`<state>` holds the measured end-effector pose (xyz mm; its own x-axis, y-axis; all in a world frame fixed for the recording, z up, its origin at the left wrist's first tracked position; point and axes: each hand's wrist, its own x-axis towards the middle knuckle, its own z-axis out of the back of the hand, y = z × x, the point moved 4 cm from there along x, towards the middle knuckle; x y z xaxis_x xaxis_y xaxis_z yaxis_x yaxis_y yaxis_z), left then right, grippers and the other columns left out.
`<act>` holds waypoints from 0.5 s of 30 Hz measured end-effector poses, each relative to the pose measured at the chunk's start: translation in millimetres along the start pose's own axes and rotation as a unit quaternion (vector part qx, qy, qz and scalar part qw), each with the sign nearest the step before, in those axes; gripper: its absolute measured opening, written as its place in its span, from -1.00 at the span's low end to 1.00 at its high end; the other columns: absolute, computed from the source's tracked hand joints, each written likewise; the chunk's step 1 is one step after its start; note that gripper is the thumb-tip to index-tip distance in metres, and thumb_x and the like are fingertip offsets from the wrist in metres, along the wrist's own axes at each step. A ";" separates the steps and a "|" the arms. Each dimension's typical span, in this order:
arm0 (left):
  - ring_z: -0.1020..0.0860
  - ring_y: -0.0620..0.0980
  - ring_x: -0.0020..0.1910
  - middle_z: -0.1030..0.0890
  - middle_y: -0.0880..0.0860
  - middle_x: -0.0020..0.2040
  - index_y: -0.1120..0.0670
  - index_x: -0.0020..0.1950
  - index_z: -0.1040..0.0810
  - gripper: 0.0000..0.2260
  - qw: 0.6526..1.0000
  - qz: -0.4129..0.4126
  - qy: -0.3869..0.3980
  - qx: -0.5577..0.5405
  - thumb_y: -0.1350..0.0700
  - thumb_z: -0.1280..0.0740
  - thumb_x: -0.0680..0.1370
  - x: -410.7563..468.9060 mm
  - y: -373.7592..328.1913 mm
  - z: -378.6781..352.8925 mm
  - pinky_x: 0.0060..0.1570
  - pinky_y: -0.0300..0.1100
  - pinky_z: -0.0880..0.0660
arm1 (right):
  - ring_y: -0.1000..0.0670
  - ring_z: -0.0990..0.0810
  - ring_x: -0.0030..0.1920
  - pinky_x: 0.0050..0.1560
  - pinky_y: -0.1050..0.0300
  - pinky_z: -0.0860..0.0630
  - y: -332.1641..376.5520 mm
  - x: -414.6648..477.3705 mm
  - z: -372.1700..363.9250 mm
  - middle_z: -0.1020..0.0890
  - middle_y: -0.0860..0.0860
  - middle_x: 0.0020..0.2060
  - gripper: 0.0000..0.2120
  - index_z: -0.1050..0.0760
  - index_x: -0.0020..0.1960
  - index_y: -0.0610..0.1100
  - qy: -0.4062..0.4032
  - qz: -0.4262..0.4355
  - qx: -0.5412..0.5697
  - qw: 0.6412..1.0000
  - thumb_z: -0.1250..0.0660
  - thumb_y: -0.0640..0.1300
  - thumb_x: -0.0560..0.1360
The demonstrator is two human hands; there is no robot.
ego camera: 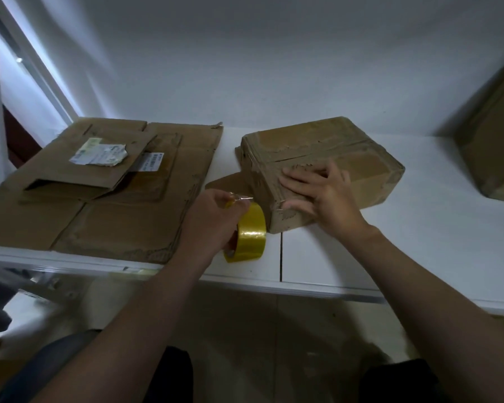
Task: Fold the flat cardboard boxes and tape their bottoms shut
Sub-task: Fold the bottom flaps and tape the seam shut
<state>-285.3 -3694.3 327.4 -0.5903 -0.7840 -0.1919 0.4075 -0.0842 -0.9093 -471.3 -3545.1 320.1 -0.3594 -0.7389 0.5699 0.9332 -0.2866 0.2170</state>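
A folded cardboard box [329,152] lies bottom up on the white table [419,228], its flaps closed along a middle seam. My right hand [317,193] presses flat on its near left part, fingers spread and thumb down the side. My left hand [213,219] grips a yellow tape roll [250,237] just left of the box's near corner. A short clear strip of tape runs from the roll to the box edge. Flat cardboard boxes [122,205] lie stacked at the left, the top ones [99,167] bearing torn labels.
Another brown box [495,141] stands at the far right against the wall. The table's front edge [303,283] runs below my hands, with a seam between two tabletops. A white wall is close behind.
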 end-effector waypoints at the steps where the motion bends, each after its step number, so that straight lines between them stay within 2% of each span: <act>1: -0.58 0.06 0.08 -0.52 -0.13 0.03 -0.09 0.17 -0.56 -0.67 1.000 0.000 0.002 -0.001 -0.14 -0.49 0.46 1.5 -0.6 -0.4 0.07 0.18 -0.61 | -0.07 -0.47 0.22 0.14 0.01 -0.31 0.4 -1.4 -0.9 -0.56 0.26 0.32 -0.46 -0.59 0.31 0.19 -0.010 0.010 -0.005 1.000 -0.22 0.40 0.45; 3: -0.57 0.07 0.09 -0.50 -0.14 0.03 -0.11 0.15 -0.55 -0.69 1.000 -0.001 0.006 -0.004 -0.15 -0.48 0.46 2.6 -2.2 -0.6 0.06 0.19 -0.61 | -0.08 -0.48 0.23 0.13 0.05 -0.27 -0.1 -3.4 -2.8 -0.54 0.25 0.34 -0.44 -0.57 0.34 0.18 -0.015 0.019 -0.011 1.000 -0.27 0.39 0.42; 8: -0.57 0.07 0.09 -0.50 -0.12 0.05 -0.09 0.17 -0.55 -0.69 1.000 0.008 0.005 -0.006 -0.12 -0.48 0.48 0.6 -0.8 2.3 0.04 0.17 -0.62 | -0.12 -0.39 0.30 0.15 0.03 -0.19 -2.1 -9.9 -6.2 -0.42 0.20 0.47 -0.22 -0.41 0.49 0.13 0.051 0.036 -0.036 0.997 -0.44 0.31 0.31; 11: -0.57 0.08 0.10 -0.51 -0.10 0.08 -0.07 0.19 -0.55 -0.69 1.000 0.005 0.004 0.001 -0.11 -0.47 0.50 -2.1 0.0 7.4 0.03 0.17 -0.63 | -0.04 -0.35 0.30 0.19 -0.04 -0.26 5.4 -7.5 0.6 -0.44 0.23 0.44 -0.30 -0.45 0.46 0.16 0.051 -0.007 -0.011 0.999 -0.32 0.42 0.39; 13: -0.56 0.09 0.12 -0.50 -0.03 0.16 -0.05 0.21 -0.54 -0.68 1.000 0.007 0.003 0.002 -0.09 -0.46 0.51 -3.5 0.5 9.3 0.02 0.16 -0.63 | 0.00 -0.35 0.26 0.17 0.01 -0.22 11.7 -5.4 1.1 -0.51 0.25 0.37 -0.40 -0.54 0.37 0.16 0.019 -0.066 0.021 0.997 -0.21 0.44 0.46; 15: -0.55 0.08 0.11 -0.49 -0.04 0.15 -0.05 0.22 -0.54 -0.67 1.000 0.007 0.002 0.004 -0.09 -0.46 0.51 -3.9 1.2 9.9 -0.01 0.15 -0.64 | -0.03 -0.38 0.23 0.16 0.01 -0.24 18.6 -5.2 -3.7 -0.56 0.23 0.31 -0.41 -0.59 0.33 0.11 -0.008 -0.082 0.002 0.997 -0.20 0.42 0.47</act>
<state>-275.6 -3697.5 330.7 -0.5878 -0.7823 -0.2063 0.4218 -0.0787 -0.9033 -452.1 -3548.8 318.2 -0.5063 -0.6723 0.5400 0.8623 -0.3991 0.3116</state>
